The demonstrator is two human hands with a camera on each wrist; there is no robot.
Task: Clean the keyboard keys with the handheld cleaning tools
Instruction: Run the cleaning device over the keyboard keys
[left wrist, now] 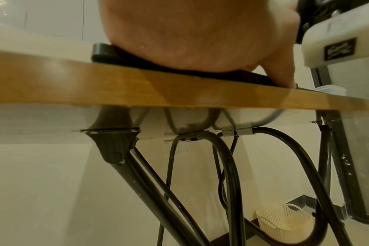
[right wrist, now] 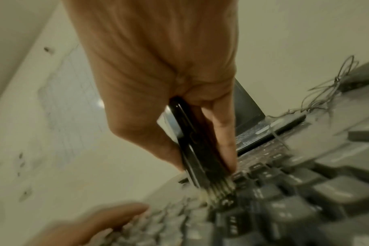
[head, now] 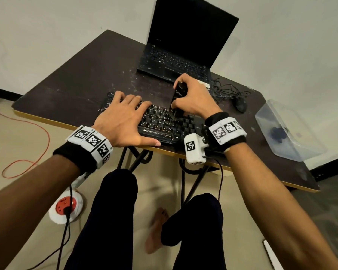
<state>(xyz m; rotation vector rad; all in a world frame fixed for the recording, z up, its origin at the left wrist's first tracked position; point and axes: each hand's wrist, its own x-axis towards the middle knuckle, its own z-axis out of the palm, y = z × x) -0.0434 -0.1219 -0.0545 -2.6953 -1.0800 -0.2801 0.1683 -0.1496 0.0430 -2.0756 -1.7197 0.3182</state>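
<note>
Plain off-white walls and a beige floor around a dark, scuffed counter (head: pixel 82 78) with a pale wood-colored edge band; the left wrist view shows black tube legs folding underneath it. The keyboard (head: pixel 158 121) sits right at the near edge, around 6 o'clock on the counter, its front nearly flush with the band, so basically no room in front of it. It's black plastic, blocky raised keys with light legends.

The left hand (head: pixel 123 121) lies flat on the keyboard's left half, fingers spread and straight, thumb down along the front edge, so that grip is loose and holding nothing. The right hand (head: pixel 193 98) has its grip wrapped round a slim glossy black cleaning brush (head: pixel 177 100), held close to upright. In the right wrist view the brush's (right wrist: pixel 192 141) short pale bristles are down on the keys, mid-board, and that frame is pretty blurry.

At 12 o'clock there's an open black laptop (head: pixel 183 45), dark screen. At 2 o'clock a black mouse (head: pixel 240 105) with a tangle of thin cable. At 3 o'clock a clear plastic box (head: pixel 287 129) overhangs the counter's right edge, something dark inside. Most of the open room is the bare stretch at 9 to 11 o'clock.
</note>
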